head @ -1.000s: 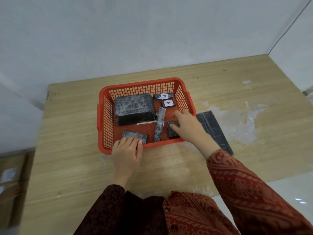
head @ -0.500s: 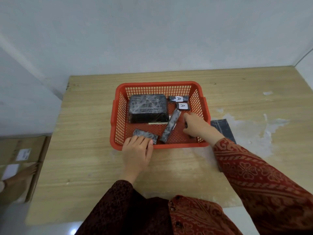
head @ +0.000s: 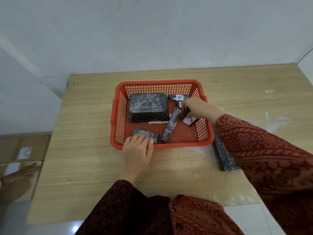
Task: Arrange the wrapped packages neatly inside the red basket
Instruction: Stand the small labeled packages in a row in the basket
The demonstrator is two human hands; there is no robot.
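The red basket (head: 205,143) sits mid-table and holds several black wrapped packages. A large block (head: 148,106) fills its back left. A long thin package (head: 170,127) lies diagonally in the middle. A small one labelled A (head: 178,97) lies at the back right. My right hand (head: 194,106) is inside the basket, fingers closed on a small dark package (head: 185,113), tilted up, with a white label below it. My left hand (head: 138,150) rests flat over the front rim, fingertips on a small flat package (head: 146,134).
A long flat black package (head: 223,155) lies on the wooden table (head: 88,133) right of the basket, partly under my right sleeve. Cardboard boxes (head: 23,150) stand on the floor to the left, with another person's hand (head: 20,173) on them. White walls close the back.
My right hand moved from the basket's front right toward the back right, lifting and tilting a small package. The left hand stayed on the front rim. The camera view shifted.
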